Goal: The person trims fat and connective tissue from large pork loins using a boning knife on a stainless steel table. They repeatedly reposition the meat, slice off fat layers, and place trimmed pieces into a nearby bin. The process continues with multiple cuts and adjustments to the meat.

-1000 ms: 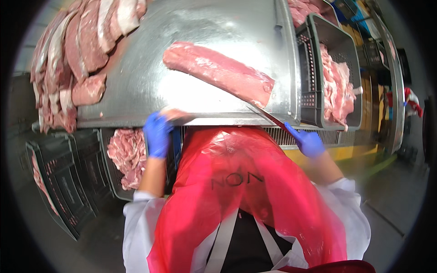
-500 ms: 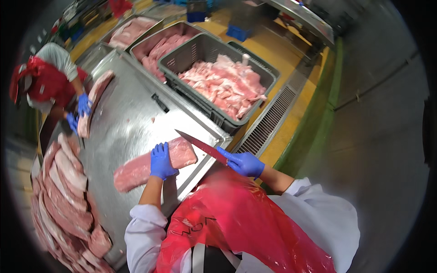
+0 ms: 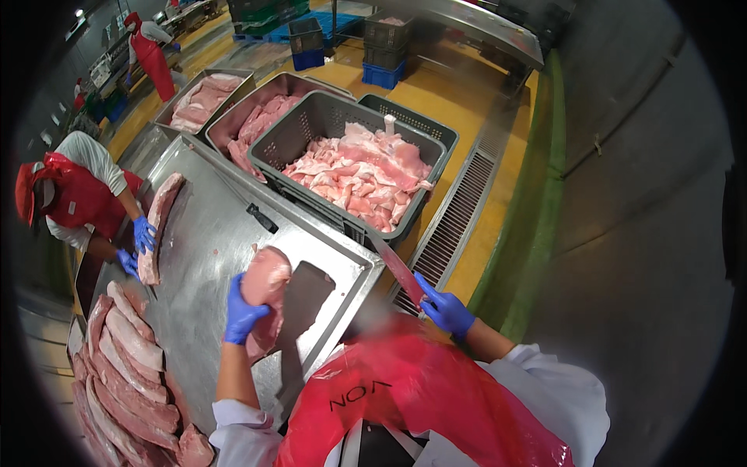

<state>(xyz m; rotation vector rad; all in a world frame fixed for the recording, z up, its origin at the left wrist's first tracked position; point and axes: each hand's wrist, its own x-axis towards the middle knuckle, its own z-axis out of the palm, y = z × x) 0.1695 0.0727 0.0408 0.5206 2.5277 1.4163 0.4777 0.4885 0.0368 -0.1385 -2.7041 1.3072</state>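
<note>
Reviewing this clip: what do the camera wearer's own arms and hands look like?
The left hand and right hand wear plain blue, close-fitting gloves ending around the wrists. Loose white sleeves leave part of the forearms bare. No cables or markings show on them.

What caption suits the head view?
Left hand holds a meat slab over the steel table; right hand holds a knife near a grey crate.

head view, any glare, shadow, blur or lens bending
Head view: glare partly whitens the steel table, a dark shadow lies right of the meat piece in the left hand; head view: a hazy blur veils the top of the red apron; head view: the far counter bows and the rim goes black.
</note>
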